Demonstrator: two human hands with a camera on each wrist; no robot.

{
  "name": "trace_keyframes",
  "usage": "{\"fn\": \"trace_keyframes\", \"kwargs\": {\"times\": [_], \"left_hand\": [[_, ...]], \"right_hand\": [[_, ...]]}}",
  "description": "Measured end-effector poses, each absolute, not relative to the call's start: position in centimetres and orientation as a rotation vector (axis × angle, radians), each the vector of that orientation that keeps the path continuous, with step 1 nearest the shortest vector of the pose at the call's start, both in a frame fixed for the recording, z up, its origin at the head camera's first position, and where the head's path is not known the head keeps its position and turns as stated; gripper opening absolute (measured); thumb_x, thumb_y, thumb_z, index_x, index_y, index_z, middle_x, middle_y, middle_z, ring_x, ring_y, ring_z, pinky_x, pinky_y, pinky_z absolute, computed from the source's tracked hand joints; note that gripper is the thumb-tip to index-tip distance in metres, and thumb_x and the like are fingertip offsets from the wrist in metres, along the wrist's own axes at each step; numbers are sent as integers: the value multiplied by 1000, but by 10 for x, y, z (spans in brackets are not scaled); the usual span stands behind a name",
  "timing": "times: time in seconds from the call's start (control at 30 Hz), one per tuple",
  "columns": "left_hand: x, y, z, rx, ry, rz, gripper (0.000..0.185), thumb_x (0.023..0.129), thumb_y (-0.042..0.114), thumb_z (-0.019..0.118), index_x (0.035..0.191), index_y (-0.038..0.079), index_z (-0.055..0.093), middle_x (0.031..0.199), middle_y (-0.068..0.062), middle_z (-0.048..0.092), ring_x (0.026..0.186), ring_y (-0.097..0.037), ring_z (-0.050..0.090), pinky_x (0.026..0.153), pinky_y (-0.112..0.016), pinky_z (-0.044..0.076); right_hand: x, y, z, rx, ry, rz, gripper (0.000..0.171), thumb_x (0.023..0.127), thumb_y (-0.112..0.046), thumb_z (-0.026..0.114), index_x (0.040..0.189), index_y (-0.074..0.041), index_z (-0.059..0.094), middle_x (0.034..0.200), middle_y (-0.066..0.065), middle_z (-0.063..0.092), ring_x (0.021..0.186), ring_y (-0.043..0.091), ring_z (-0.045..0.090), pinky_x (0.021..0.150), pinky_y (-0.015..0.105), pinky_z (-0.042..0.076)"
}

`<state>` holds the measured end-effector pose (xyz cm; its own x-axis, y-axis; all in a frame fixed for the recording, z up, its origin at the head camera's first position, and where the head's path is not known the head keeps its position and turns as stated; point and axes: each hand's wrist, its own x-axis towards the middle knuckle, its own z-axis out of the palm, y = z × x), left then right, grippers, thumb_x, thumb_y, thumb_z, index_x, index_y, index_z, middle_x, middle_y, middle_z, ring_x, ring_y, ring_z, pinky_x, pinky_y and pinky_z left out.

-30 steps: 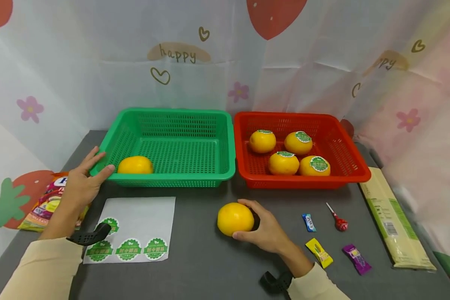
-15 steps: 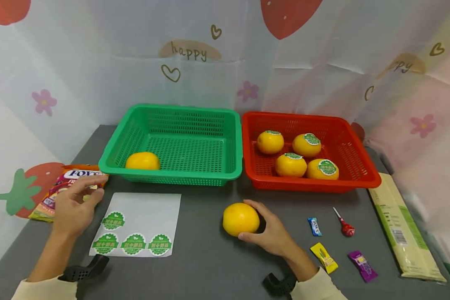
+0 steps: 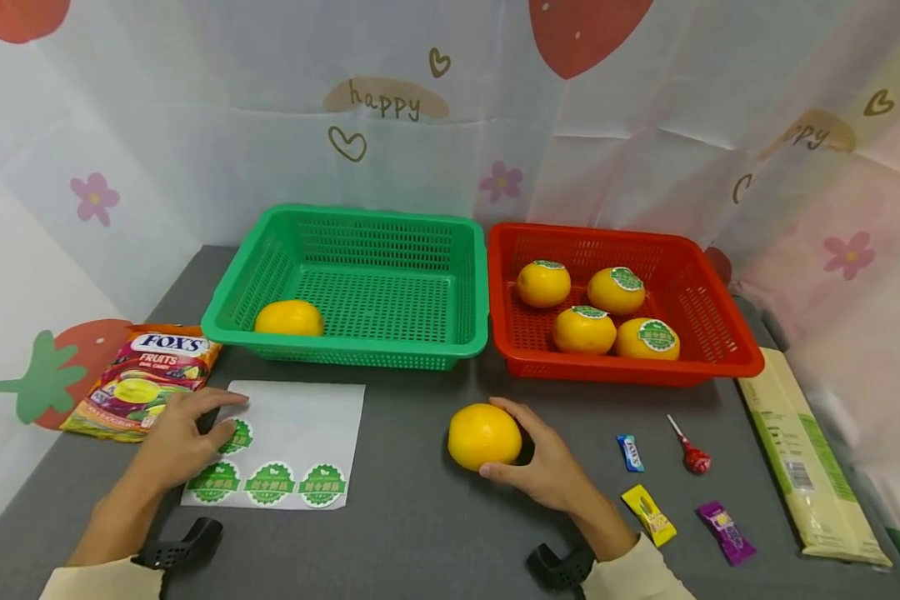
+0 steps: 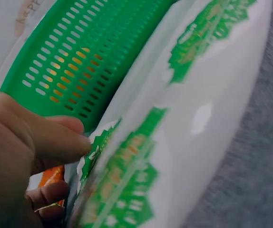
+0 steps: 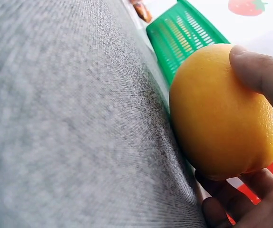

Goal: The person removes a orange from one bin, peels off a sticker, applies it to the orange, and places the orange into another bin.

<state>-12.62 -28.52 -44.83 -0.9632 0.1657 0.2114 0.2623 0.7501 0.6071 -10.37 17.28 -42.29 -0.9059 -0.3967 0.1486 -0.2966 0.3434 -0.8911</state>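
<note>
Four stickered oranges sit in the red basket [image 3: 735,354]. Right hand [image 3: 543,462] grips a bare orange [image 3: 483,436]; left hand [image 3: 176,442], fingers spread, touches the sticker sheet [image 3: 307,417]. One more waits.

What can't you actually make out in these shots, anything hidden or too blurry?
- Head view: the left hand covers part of one sticker on the sticker sheet.
- Head view: sticker print is too small to read.
- Right wrist view: the orange and right hand hide the red basket.
</note>
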Motion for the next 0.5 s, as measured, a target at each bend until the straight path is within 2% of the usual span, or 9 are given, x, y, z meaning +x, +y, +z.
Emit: {"fn": "trace_keyframes", "kwargs": {"times": [0.17, 0.3, 0.5], "left_hand": [[-127, -285, -451, -374, -2836, -899, 18, 81, -4, 71, 98, 0, 71, 111, -20, 60, 103, -41, 42, 81, -60, 35], [-127, -284, -450, -352, -2838, -895, 10, 82, -4, 70, 85, 6, 69, 110, -19, 58, 103, -40, 42, 82, -59, 35], [-127, -282, -451, -344, -2816, -952, 15, 87, -6, 65, 85, 9, 62, 109, -20, 62, 101, -39, 44, 82, -56, 33]], "right_hand": [[-104, 172, -424, -649, 2501, -1623, 75, 76, -8, 83, 142, -7, 45, 132, 11, 52, 112, 27, 49, 100, 57, 33], [-104, 173, -423, -660, 2504, -1619, 76, 76, -7, 82, 142, -6, 44, 132, 12, 52, 112, 28, 49, 100, 56, 33], [-104, 174, -423, -654, 2494, -1613, 75, 77, -8, 82, 142, -6, 44, 132, 12, 51, 112, 28, 48, 101, 55, 33]]}}
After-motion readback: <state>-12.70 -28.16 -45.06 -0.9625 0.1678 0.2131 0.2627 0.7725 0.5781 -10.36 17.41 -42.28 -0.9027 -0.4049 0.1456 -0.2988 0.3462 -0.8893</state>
